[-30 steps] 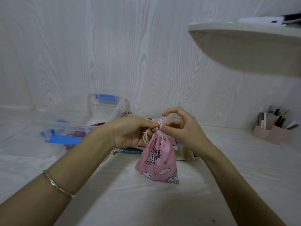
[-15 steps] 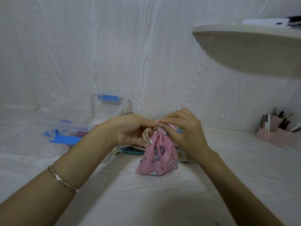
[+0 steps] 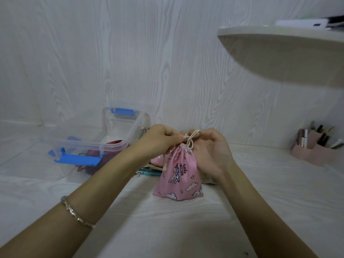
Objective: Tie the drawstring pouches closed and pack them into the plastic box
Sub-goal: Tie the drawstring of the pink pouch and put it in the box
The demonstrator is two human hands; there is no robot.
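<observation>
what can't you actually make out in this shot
Head view only:
1. Knot of the drawstring: left hand and right hand cover it, tightness unclear.
2. Contents of the plastic box: its cloudy wall blurs dark red shapes.
3. other pouches: the pink pouch and the hands hide their number.
4. Items on the shelf: cut by the right edge.

Other pouches (image 3: 149,172) lie mostly hidden behind the pink pouch (image 3: 178,175); fingers (image 3: 174,137) partly cover the knotted drawstring (image 3: 192,139); contents of the plastic box (image 3: 111,145) blur dark red; the shelf (image 3: 279,56) runs off the right edge.
</observation>
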